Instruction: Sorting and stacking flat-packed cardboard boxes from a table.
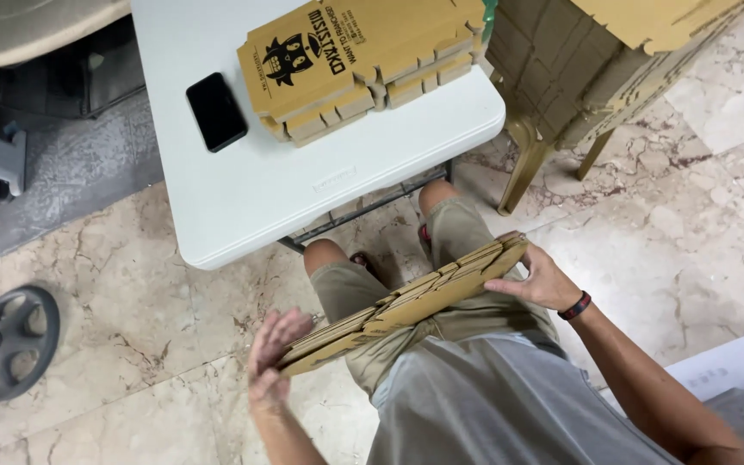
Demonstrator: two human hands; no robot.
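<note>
1. Marble-patterned floor (131, 284) is showing all around; a white desk (243, 207) is standing ahead of the seated person, a tan plastic chair (531, 164) to its right carrying more cardboard.
2. On the desk a stack of flat brown cardboard blanks (363, 60) is lying near the far edge, a black phone (216, 111) just beside it on the left, apart from it.
3. The person is holding a flat cardboard bundle (406, 306) edge-on over the lap, below the near desk edge, not touching the desk.
4. Bundle's long axis is running from lower left up to upper right, one hand at each end.
5. Left hand (270, 362) is pressing the lower end, fingers straight and together, flat against the edge rather than wrapped.
6. Right hand (544, 280) is gripping the upper end, fingers curled around it, a dark wristband (575, 306) behind.
7. Right hand is sitting nearer the desk; left is lower, farther out.
8. A dark weight plate (10, 340) is lying on the floor at left.
</note>
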